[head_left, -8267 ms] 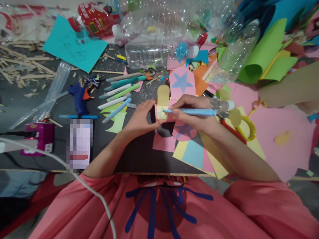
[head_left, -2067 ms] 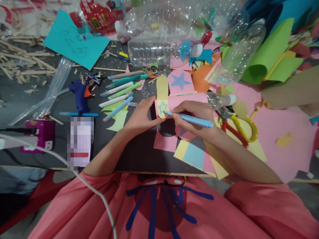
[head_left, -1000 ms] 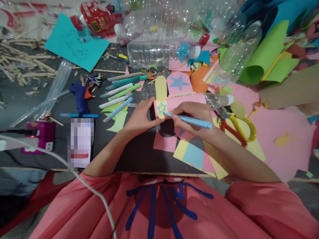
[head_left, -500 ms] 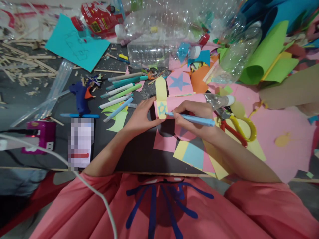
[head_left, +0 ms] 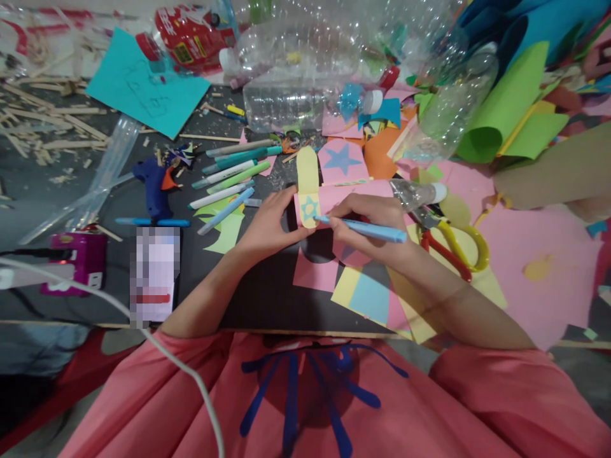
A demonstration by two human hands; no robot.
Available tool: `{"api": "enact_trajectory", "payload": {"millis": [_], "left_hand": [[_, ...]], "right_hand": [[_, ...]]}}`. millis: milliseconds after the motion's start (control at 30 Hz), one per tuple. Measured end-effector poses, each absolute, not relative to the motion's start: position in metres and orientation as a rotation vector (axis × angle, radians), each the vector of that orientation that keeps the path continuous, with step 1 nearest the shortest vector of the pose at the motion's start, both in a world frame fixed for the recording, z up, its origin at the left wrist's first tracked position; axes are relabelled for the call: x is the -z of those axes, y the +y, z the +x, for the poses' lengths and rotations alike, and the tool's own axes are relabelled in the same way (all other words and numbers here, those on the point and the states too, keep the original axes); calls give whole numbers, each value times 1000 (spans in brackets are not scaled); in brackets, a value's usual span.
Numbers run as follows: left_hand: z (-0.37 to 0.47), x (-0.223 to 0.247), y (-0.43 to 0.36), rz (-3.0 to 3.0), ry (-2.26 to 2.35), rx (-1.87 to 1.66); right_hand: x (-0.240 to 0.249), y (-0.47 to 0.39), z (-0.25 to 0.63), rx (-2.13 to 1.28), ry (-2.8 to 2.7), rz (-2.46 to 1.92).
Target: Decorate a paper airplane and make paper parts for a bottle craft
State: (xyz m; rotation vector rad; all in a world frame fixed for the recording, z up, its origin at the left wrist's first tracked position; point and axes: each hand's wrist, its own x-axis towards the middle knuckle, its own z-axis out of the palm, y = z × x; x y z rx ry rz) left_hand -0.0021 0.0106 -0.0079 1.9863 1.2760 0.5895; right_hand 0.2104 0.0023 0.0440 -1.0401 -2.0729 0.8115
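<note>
A plastic bottle wrapped in pink paper (head_left: 353, 193) lies sideways on the dark table, its clear neck pointing right. Across its left end is a yellow paper strip (head_left: 308, 170) with a rounded tip standing up and a blue-green star drawn on the lower part. My left hand (head_left: 272, 222) grips that end, thumb below and fingers behind. In my right hand (head_left: 370, 219) is a light blue marker (head_left: 377, 230), its tip at the strip beside the star. A pink paper piece with a blue star (head_left: 342, 157) stands out behind the bottle.
Several markers (head_left: 233, 175) lie left of my hands, near a blue glue gun (head_left: 153, 184) and a phone (head_left: 155, 273). Scissors (head_left: 453, 251) and paper sheets are at right. Plastic bottles (head_left: 291, 102) line the back. A white cable (head_left: 191, 369) crosses the lower left.
The marker tip has shifted slightly left along the yellow strip, and my right hand has moved a little with it. My left hand keeps its hold.
</note>
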Motion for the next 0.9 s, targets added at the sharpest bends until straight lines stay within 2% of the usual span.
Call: {"api": "enact_trajectory", "payload": {"millis": [900], "left_hand": [[-2,9,10,1992,1287,-584]], "right_hand": [[-45,3,212,-884,-2039,-1048]]}}
